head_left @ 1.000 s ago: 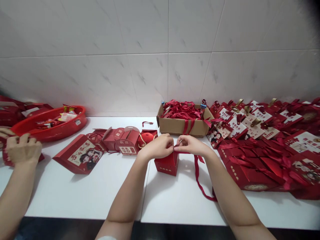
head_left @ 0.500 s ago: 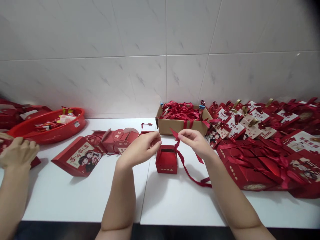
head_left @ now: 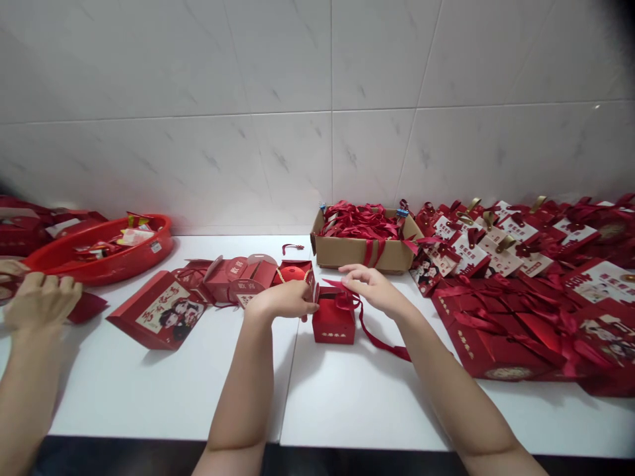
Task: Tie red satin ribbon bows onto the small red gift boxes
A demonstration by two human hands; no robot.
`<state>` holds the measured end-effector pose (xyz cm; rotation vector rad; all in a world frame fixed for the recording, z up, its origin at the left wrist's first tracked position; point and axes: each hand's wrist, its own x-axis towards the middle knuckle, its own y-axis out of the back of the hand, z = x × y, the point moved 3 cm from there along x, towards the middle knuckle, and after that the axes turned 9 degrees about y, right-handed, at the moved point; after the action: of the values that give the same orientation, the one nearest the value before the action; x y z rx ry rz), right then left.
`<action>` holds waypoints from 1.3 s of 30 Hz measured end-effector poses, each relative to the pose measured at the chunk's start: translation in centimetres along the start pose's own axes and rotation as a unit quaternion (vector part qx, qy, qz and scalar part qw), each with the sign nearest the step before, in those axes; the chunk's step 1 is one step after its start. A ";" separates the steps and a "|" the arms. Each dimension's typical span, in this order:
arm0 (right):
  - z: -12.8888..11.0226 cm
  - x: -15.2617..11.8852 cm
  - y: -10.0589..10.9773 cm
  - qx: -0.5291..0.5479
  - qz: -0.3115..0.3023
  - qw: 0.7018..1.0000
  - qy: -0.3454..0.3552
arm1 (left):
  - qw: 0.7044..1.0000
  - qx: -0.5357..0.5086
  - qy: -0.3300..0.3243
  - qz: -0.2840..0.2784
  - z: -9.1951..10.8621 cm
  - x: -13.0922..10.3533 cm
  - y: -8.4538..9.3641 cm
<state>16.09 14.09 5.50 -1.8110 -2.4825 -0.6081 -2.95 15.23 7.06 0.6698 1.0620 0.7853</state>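
Note:
A small red gift box (head_left: 335,324) with gold lettering stands on the white table, its top partly open. My left hand (head_left: 288,301) is closed at the box's left side, fingertips beside its left flap; what lies between them, if anything, is hidden. Above the box's right side, my right hand (head_left: 370,287) pinches a dark red ribbon (head_left: 380,342) near one pointed end. From the top of the box the ribbon trails down to the right, across the table and behind my right forearm.
Behind the box stands a cardboard box (head_left: 347,253) full of red ribbons. Decorated gift boxes (head_left: 496,330) crowd the right side. Leftward are folded red boxes (head_left: 243,281), a large red box (head_left: 159,314) and a red basin (head_left: 124,261) of small packets. Another person's hand (head_left: 40,307) grips something red.
My left hand has lowered from the top of the left flap to the box's side. My right hand has shifted slightly left and down, bringing the ribbon end over the box.

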 end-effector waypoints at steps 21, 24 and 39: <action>1.6 0.8 -2.9 -0.168 -0.019 0.986 0.002 | 0.998 -0.001 -0.063 -0.016 -0.3 -0.3 0.3; 1.5 0.7 -2.8 -0.171 -0.020 0.985 -0.001 | 0.999 -0.014 -0.050 0.005 -1.3 -0.1 0.6; 1.9 0.9 -2.2 -0.138 -0.008 0.990 0.020 | 0.989 -0.075 -0.105 0.072 0.2 -0.2 1.3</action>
<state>14.20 14.91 3.24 -1.8414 -2.4935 -1.0240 -3.13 15.80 8.30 0.6900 0.7619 0.8900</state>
